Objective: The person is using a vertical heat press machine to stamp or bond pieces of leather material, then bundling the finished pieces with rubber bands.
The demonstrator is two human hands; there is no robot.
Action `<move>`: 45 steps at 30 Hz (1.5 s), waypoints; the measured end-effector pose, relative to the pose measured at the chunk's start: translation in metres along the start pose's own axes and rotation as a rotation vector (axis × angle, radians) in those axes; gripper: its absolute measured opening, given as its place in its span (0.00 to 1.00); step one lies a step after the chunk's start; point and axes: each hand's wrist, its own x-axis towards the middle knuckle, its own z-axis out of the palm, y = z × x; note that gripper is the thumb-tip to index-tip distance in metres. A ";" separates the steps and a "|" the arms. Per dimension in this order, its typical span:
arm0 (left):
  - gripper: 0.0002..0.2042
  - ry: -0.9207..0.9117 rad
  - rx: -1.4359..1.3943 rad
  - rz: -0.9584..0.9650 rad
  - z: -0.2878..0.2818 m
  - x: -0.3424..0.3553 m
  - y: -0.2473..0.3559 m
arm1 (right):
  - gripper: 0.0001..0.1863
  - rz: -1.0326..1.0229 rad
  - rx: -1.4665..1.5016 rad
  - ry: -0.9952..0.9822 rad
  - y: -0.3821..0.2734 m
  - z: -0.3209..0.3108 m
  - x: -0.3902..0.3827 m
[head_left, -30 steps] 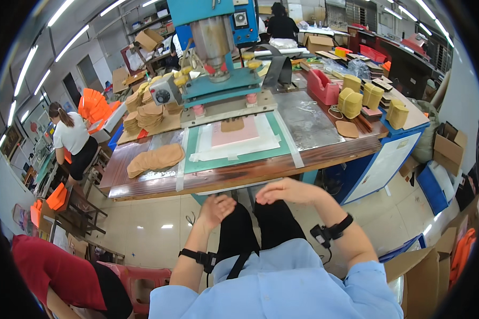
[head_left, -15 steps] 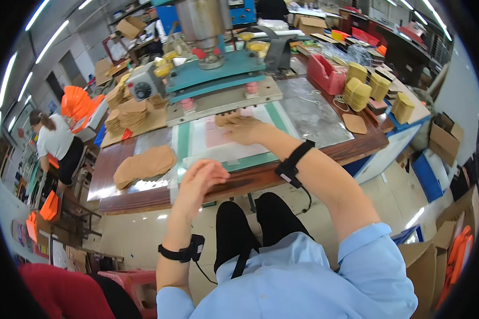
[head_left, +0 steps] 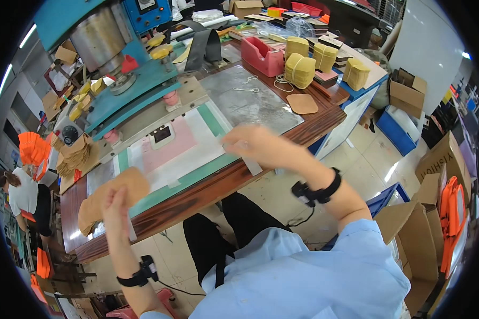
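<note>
My left hand (head_left: 116,208) is at the near left table edge, over a fanned stack of tan leather-like pieces (head_left: 137,183). Its fingers are pressed together against the stack; whether a single piece is pinched between them is hidden. My right hand (head_left: 258,147) hangs above the right end of a white sheet (head_left: 197,165), smeared by motion, its fingers unclear. On the sheet lies a pink rectangle (head_left: 178,144). A small pale frame with a dark middle (head_left: 162,136) sits at the pink rectangle's far side, below the teal press (head_left: 130,98).
A single tan piece (head_left: 302,103) lies beside the metal plate (head_left: 250,101) at right. Behind it stand a red tape dispenser (head_left: 262,56) and yellow bundles (head_left: 300,70). More tan stacks (head_left: 74,155) sit left of the press. Cardboard boxes (head_left: 418,228) stand on the right floor.
The view has turned right. My right hand has left the tan piece under the press and moved toward me and right; the pale frame now shows there. My left hand has reached the tan stack.
</note>
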 end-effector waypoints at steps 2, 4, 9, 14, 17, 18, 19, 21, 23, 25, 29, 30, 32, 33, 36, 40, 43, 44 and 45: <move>0.11 0.058 0.115 0.059 -0.022 0.006 0.015 | 0.13 0.212 -0.294 0.232 0.035 -0.041 -0.025; 0.15 0.161 0.534 0.150 -0.067 0.018 0.021 | 0.11 0.256 -0.637 0.294 0.060 -0.074 -0.043; 0.19 0.280 1.384 0.637 -0.059 0.015 0.013 | 0.11 0.443 -0.673 0.411 0.100 -0.080 -0.055; 0.16 -0.109 1.441 0.534 0.003 -0.014 0.008 | 0.12 0.575 -0.425 0.468 0.111 -0.093 -0.055; 0.15 -0.131 1.376 0.449 -0.025 -0.012 0.012 | 0.12 0.668 0.104 0.494 0.105 -0.103 -0.055; 0.14 -0.124 1.368 0.448 -0.032 -0.017 0.014 | 0.12 0.644 0.295 0.501 0.100 -0.101 -0.052; 0.14 -0.095 1.410 0.495 -0.037 -0.020 0.016 | 0.11 0.592 0.315 0.505 0.095 -0.094 -0.046; 0.14 -0.034 1.426 0.588 -0.030 -0.023 0.014 | 0.10 0.494 0.350 0.499 0.074 -0.071 -0.030; 0.14 -0.074 1.354 0.590 -0.006 -0.025 0.020 | 0.10 0.395 0.226 0.420 0.041 -0.040 -0.009; 0.14 -0.211 1.207 0.548 0.031 -0.026 0.023 | 0.10 0.287 0.176 0.355 0.011 -0.002 0.013; 0.16 -0.484 1.129 0.572 0.073 -0.029 0.019 | 0.09 -0.057 0.034 0.174 -0.024 0.065 0.054; 0.17 -0.528 1.134 0.572 0.077 -0.030 0.017 | 0.10 -0.194 -0.006 0.130 -0.028 0.075 0.059; 0.20 -0.518 1.173 0.649 0.086 -0.033 0.014 | 0.11 -0.181 -0.045 -0.089 -0.037 0.076 0.055; 0.21 -0.514 1.186 0.685 0.088 -0.034 0.011 | 0.12 -0.210 -0.061 -0.148 -0.038 0.074 0.053; 0.25 -0.520 1.347 0.752 0.091 -0.031 -0.005 | 0.15 -0.306 -0.181 -0.197 -0.038 0.068 0.037; 0.29 -0.436 1.502 0.779 0.090 -0.009 -0.014 | 0.22 -0.329 -0.384 -0.264 -0.035 0.061 0.039; 0.33 -0.448 1.617 0.712 0.091 0.009 -0.013 | 0.24 -0.330 -0.400 -0.328 -0.025 0.062 0.061; 0.34 -0.464 1.623 0.634 0.091 0.017 -0.012 | 0.24 -0.333 -0.426 -0.328 -0.019 0.067 0.070; 0.35 -0.478 1.628 0.559 0.091 0.025 -0.010 | 0.25 -0.336 -0.454 -0.326 -0.012 0.072 0.080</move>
